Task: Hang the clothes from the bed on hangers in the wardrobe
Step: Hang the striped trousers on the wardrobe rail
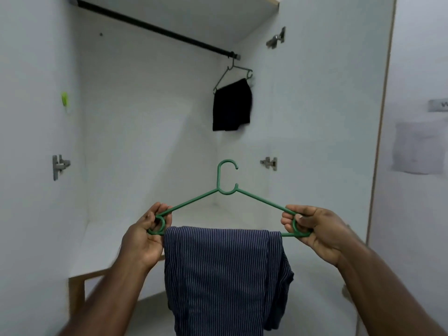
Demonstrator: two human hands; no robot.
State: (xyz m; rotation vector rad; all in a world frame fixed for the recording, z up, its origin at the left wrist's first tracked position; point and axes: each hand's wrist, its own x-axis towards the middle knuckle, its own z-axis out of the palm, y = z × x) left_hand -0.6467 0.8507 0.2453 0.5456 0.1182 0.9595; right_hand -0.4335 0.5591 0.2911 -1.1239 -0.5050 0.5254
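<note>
Because the green hanger [226, 202] is carrying a folded garment over its bottom bar, the person grips it at both ends, which I take to be a way of keeping the bar level so the cloth does not slide off to one side. The left hand [145, 235] has its fingers and thumb curled round the looped corner at the hanger's nine o'clock end, and the right hand [312, 230] pinches the matching loop at the three o'clock end, thumb on top and fingers wrapped beneath. Between the two hands the striped navy garment [223, 275] drapes over the bar and hangs straight down toward six o'clock, its left edge just beside the left hand and its right edge close to the right one, though neither hand seems to touch the cloth itself. The hanger's hook stands upright at twelve o'clock, open side facing three o'clock, held in front of the open wardrobe [145, 117]. The black rail [155, 27] runs across the top of the wardrobe, up at about eleven o'clock from the hook and well apart from it. At the rail's right end, near one o'clock, a dark hanger [234, 71] already holds a black garment [231, 105], so one piece appears done. Judging by that, the striped one needs lifting well higher before its hook can catch the rail, likely to the left of the black piece where the rail is bare.
</note>
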